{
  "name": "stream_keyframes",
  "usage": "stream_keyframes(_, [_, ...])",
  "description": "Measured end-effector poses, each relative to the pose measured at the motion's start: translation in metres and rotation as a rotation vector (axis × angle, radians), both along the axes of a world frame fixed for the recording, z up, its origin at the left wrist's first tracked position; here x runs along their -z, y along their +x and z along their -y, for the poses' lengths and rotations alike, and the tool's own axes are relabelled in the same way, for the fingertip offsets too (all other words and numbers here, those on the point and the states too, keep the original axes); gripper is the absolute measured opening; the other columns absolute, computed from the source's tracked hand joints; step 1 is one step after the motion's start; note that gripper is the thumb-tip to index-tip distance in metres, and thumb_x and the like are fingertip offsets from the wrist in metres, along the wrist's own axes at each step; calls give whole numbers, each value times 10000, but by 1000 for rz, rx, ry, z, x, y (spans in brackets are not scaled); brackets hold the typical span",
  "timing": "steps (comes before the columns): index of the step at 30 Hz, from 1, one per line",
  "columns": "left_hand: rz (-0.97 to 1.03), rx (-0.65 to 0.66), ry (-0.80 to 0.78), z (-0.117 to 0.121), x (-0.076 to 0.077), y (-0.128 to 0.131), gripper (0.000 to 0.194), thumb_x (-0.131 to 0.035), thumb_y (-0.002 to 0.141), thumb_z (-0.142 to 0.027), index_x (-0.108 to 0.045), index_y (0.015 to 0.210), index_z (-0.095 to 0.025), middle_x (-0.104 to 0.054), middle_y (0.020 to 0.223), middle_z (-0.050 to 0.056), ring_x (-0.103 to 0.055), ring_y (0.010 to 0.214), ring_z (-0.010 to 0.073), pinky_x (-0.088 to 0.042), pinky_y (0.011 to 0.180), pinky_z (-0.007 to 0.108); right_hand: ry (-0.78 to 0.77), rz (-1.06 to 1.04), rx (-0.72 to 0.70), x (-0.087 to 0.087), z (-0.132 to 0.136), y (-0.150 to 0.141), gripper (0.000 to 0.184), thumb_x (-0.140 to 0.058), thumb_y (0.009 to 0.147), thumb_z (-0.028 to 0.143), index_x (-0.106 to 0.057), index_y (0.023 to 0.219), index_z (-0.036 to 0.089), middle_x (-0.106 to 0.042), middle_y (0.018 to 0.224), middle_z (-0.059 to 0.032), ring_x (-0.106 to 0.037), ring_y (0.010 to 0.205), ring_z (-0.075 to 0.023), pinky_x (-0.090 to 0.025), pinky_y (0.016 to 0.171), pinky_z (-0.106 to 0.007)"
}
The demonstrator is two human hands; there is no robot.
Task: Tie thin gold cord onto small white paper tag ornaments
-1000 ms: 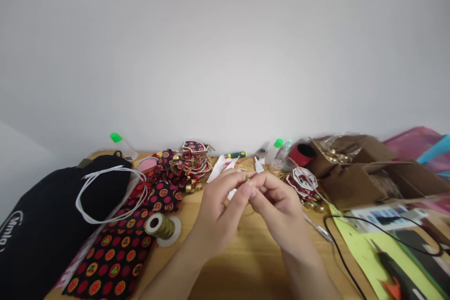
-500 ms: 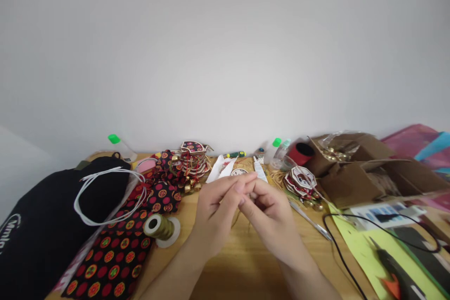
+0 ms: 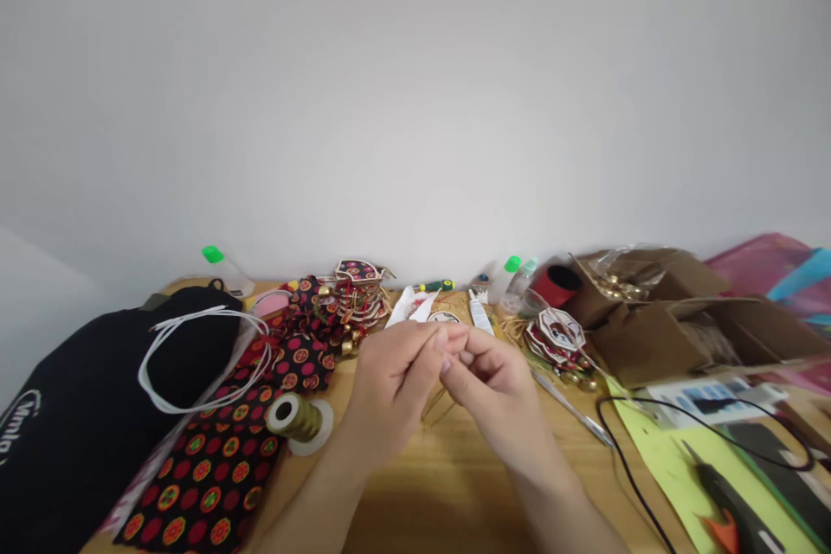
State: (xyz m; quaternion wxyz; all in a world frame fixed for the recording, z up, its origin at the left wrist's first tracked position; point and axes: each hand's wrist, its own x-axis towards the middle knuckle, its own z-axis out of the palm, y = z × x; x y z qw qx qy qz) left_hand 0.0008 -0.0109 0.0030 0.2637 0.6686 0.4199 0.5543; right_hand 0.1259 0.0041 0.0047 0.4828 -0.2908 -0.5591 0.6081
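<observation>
Over the middle of the wooden table (image 3: pixel 447 493), my left hand (image 3: pixel 393 381) and my right hand (image 3: pixel 497 385) meet fingertip to fingertip. Both are closed in a pinch. Strands of thin brownish cord (image 3: pixel 441 402) hang below the fingers, between the palms; the pinched part is hidden. Behind the hands lie a round white piece with a printed picture (image 3: pixel 445 318), partly covered, and a white paper packet (image 3: pixel 412 305). A spool of olive thread (image 3: pixel 295 418) sits left of my left forearm.
Patterned black-and-red fabric (image 3: pixel 201 485), a white cable coil (image 3: pixel 152 381) and a black bag (image 3: pixel 110 398) lie left. On the right are a metal pen-like tool (image 3: pixel 571 407), octagonal charms with bells (image 3: pixel 558 333), cardboard boxes (image 3: pixel 636 342), a black cable (image 3: pixel 627 459) and a glue gun (image 3: pixel 727 493).
My hands have shifted very slightly, still pinched together. The cord strands hanging between them show more clearly now.
</observation>
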Motion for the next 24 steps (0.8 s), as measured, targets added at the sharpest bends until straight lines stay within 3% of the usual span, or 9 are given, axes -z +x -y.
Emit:
stream_keyframes(5, [10, 71, -65, -3, -2, -6, 305, -466, 958, -235, -768, 928, -202, -717, 729, 9, -636, 675, 143, -482, 681, 236, 8, 71, -3, 2, -2, 3, 232, -663, 825, 366, -628, 743, 151, -455, 552, 48, -299, 468, -68, -239, 428, -206])
stream_keyframes(9, [103, 76, -126, -4, -2, -3, 312, -465, 960, -245, -774, 941, -204, -743, 777, 17, -657, 708, 155, -489, 666, 236, 0, 75, -3, 3, -3, 4, 232, -660, 829, 370, -622, 755, 153, -440, 542, 55, -287, 458, -67, -230, 420, -206])
stream_keyframes(15, [93, 70, -113, -5, -2, -3, 315, -465, 960, -248, -777, 943, -210, -726, 755, 19, -639, 712, 164, -471, 683, 260, -13, 75, 8, 5, -3, 4, 250, -667, 818, 409, -628, 790, 164, -434, 542, 55, -294, 457, -72, -226, 418, -208])
stream_keyframes(20, [39, 70, -77, -6, -3, -10, 294, -478, 954, -249, -768, 999, -228, -647, 744, 24, -576, 759, 171, -445, 761, 299, 20, 90, 21, 3, -3, 7, 270, -654, 828, 402, -591, 708, 168, -401, 543, 60, -265, 466, -72, -221, 428, -213])
stream_keyframes(24, [-63, 51, -77, -3, -3, -13, 302, -466, 959, -248, -740, 1083, -275, -595, 959, 57, -548, 988, 202, -438, 869, 329, 17, 123, 34, 1, -5, 9, 282, -661, 818, 418, -591, 706, 169, -392, 539, 58, -269, 479, -82, -221, 439, -221])
